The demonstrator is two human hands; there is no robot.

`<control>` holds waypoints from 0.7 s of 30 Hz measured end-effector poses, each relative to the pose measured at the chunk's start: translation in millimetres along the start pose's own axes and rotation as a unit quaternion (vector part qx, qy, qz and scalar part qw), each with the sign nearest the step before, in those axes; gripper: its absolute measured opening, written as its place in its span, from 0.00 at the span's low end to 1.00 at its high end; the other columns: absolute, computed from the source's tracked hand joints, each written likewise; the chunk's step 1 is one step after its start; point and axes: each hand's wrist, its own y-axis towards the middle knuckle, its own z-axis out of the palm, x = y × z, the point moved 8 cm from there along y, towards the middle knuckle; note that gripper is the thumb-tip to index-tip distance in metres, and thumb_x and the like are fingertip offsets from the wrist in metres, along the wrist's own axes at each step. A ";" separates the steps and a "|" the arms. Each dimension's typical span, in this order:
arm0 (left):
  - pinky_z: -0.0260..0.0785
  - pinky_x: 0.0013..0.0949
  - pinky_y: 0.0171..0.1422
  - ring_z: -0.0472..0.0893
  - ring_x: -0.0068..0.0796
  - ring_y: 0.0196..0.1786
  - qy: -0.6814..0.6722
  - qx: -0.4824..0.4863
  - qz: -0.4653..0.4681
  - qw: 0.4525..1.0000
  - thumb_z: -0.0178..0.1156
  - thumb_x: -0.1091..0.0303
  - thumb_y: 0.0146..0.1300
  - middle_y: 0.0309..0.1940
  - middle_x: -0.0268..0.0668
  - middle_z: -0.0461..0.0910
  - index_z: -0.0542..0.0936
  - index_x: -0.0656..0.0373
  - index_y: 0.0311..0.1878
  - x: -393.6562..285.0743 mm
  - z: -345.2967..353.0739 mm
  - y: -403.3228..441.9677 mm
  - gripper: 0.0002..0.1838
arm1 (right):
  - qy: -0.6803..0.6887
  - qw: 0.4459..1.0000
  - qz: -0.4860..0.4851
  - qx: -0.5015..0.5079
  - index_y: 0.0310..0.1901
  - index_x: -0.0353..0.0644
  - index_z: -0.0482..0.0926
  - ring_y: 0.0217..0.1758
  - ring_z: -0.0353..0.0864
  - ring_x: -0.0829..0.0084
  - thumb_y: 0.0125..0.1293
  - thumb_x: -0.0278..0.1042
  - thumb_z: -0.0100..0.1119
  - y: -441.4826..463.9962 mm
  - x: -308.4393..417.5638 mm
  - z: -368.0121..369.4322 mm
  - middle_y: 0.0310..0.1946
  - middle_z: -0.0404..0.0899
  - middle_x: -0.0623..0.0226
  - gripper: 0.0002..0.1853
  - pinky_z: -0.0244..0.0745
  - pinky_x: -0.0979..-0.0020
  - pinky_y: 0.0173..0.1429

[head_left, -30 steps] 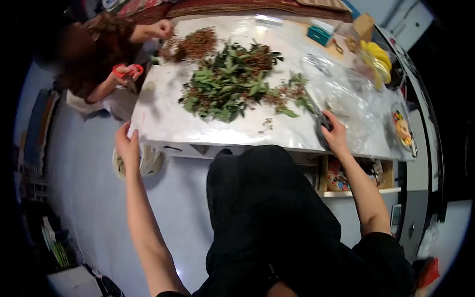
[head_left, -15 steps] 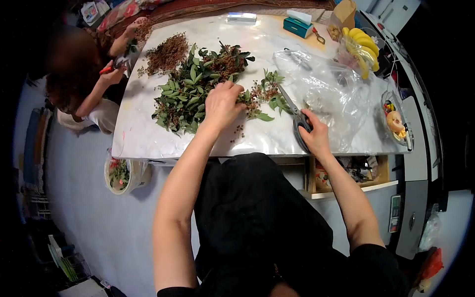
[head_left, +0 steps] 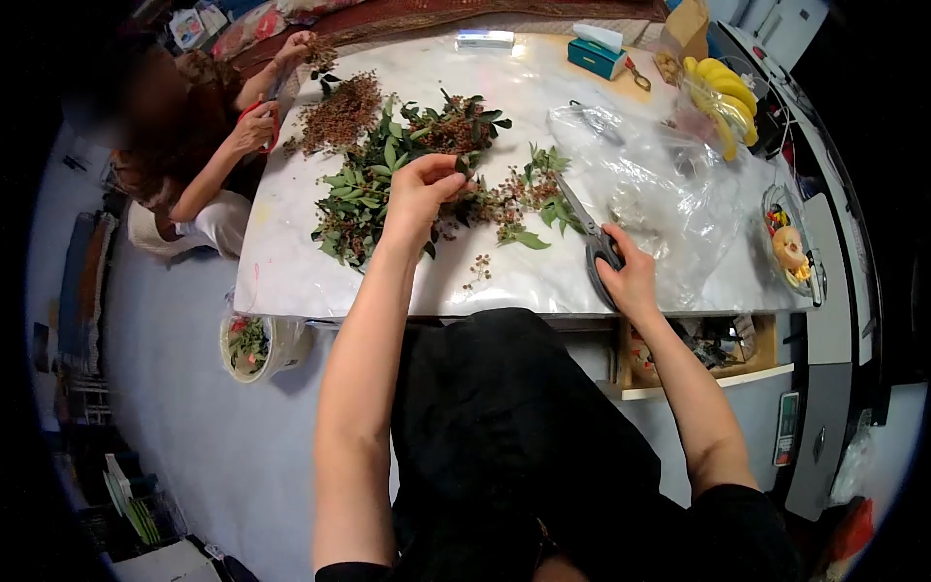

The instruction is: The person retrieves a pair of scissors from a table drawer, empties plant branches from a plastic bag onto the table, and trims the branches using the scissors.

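Note:
My left hand (head_left: 424, 197) is closed in a pinch above the pile of leafy, berry-bearing branches (head_left: 361, 199). A bit of dark green leafy sprig (head_left: 464, 167) shows at its fingertips; the rest is hidden. My right hand (head_left: 630, 274) holds scissors (head_left: 589, 221) with black handles, its fingers in the loops. The blades point away, toward a smaller cut sprig (head_left: 543, 179) with green leaves and reddish-brown berries. A few loose berries (head_left: 478, 270) lie nearer the table's front edge.
A clear plastic bag (head_left: 659, 194) spreads over the right side. Behind it are bananas (head_left: 725, 92) and a tissue box (head_left: 596, 56). A heap of berries (head_left: 339, 113) lies at the left. Another person's hand (head_left: 256, 126) holds red-handled scissors. Below stand a bucket (head_left: 279, 341) and an open drawer (head_left: 713, 383).
My left hand has lifted from the branches, its fingers now pinched. My right hand keeps hold of the scissors. The other person has raised a berry cluster and the red-handled scissors.

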 end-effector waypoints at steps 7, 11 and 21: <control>0.73 0.25 0.45 0.83 0.29 0.44 -0.133 -0.109 0.019 0.985 0.55 0.77 0.65 0.43 0.40 0.81 0.78 0.63 0.49 -4.0 -112.3 -67.7 0.10 | -0.018 1.000 0.012 0.011 0.55 0.43 0.76 0.34 0.83 0.58 0.52 0.30 0.63 0.0 0.3 0.0 0.31 0.81 0.52 0.25 0.76 0.65 0.40; 0.71 0.27 0.49 0.80 0.26 0.44 0.077 -0.295 0.079 0.949 0.57 0.75 0.62 0.41 0.35 0.81 0.79 0.62 0.46 7.0 -270.6 -146.7 0.10 | -0.025 1.000 0.009 0.012 0.55 0.43 0.76 0.34 0.83 0.57 0.52 0.29 0.63 -0.6 -3.2 0.9 0.31 0.81 0.51 0.26 0.76 0.66 0.40; 0.60 0.49 0.68 0.64 0.49 0.69 0.611 -0.381 -0.209 0.661 0.62 0.67 0.58 0.66 0.51 0.64 0.64 0.49 0.70 152.6 -469.4 -223.8 0.35 | -0.030 0.999 -0.010 0.002 0.55 0.44 0.75 0.36 0.83 0.57 0.51 0.31 0.65 -1.1 -5.1 2.3 0.33 0.81 0.52 0.26 0.76 0.65 0.42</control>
